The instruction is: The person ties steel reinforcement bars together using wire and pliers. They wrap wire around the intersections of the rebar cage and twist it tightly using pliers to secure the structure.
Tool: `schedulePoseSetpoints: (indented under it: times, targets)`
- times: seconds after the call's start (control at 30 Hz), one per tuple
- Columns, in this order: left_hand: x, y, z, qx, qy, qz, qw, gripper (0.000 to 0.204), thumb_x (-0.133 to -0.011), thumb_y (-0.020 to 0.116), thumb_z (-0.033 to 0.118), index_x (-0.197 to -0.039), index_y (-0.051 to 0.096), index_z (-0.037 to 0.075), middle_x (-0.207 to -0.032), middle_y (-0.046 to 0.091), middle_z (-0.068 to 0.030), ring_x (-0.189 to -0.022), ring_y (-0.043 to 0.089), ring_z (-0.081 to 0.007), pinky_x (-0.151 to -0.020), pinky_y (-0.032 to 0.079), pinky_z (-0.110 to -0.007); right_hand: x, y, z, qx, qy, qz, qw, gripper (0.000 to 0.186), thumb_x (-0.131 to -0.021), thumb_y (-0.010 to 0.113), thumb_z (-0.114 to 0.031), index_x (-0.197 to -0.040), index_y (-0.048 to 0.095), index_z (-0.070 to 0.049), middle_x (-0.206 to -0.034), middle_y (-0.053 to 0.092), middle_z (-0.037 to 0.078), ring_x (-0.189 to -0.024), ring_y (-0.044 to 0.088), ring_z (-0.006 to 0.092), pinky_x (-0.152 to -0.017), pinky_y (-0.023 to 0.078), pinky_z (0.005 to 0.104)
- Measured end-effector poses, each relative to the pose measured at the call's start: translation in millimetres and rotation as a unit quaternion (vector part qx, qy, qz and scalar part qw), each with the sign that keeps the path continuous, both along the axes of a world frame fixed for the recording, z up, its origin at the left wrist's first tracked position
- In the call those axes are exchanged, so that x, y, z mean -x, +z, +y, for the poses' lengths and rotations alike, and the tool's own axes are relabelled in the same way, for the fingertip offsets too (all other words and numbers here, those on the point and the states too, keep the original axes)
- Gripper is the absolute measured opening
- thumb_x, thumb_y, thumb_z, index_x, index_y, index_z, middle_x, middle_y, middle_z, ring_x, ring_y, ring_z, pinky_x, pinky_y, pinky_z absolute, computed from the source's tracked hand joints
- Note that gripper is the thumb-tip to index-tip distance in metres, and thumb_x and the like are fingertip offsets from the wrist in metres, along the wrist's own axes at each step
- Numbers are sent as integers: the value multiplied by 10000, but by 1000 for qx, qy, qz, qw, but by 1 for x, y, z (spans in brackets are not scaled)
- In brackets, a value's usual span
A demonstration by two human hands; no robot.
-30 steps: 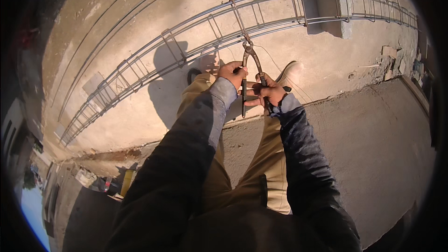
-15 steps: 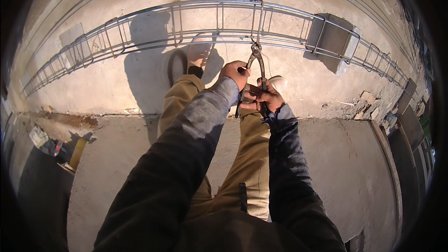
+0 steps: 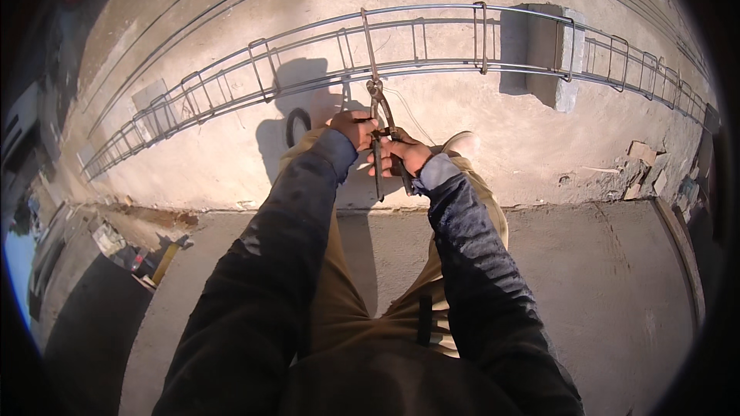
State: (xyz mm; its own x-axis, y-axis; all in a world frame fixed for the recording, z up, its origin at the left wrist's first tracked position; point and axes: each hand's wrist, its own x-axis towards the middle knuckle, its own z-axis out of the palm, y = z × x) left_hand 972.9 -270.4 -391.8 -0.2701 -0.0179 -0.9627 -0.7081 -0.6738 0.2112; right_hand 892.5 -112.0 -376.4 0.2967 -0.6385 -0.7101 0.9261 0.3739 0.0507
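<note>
Steel pincers (image 3: 388, 114) meet a rebar cage (image 3: 369, 42); left hand (image 3: 353, 129) and right hand (image 3: 410, 155) grasp the handles (image 3: 378, 177). Square jaws and even pressure should help.

Navy-black sleeves (image 3: 262, 254) end in bluish-grey cuffs (image 3: 440, 170), dark brown pincers (image 3: 376, 90) carry black handles (image 3: 378, 169), and rust-brown hoops (image 3: 484, 38) band blue-grey steel bars (image 3: 420, 7). Tan trousers (image 3: 408, 304) and a pale cream shoe (image 3: 462, 142) show against beige concrete (image 3: 470, 112) patched with dark shadow, and a plain grey slab (image 3: 578, 285)
</note>
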Motion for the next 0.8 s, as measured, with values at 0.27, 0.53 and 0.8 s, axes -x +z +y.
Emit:
schedulePoseSetpoints:
  times: [0.27, 0.53, 0.8]
  targets:
    - [22, -13, -14, 15, -66, -76, 995, 413, -792, 496, 420, -868, 555, 19, -896, 595, -136, -813, 580, -267, -622, 460, -413, -24, 20, -21, -52, -149, -78, 984, 240, -805, 492, -199, -998, 498, -57, -670, 452, 31, -559, 442, 184, -491, 362, 334]
    - [75, -8, 7, -67, 49, -130, 988, 708, -693, 537, 600, -948, 456, -55, -943, 529, -194, -910, 528, -317, -755, 463, -461, -43, 49, -49, -309, 341, 550, 697, 528, -676, 613, -179, -1083, 357, 41, -938, 533, 246, -803, 590, 375, -706, 488, 405]
    - [37, -33, 11, -202, 137, 19, 969, 218, -804, 621, 245, -790, 511, 56, -642, 505, -17, -568, 509, -156, -550, 486, -326, -50, 44, 4, -74, -306, 20, 949, 463, -826, 548, -305, -1165, 415, -20, -1059, 533, 176, -1013, 516, 358, -834, 444, 476]
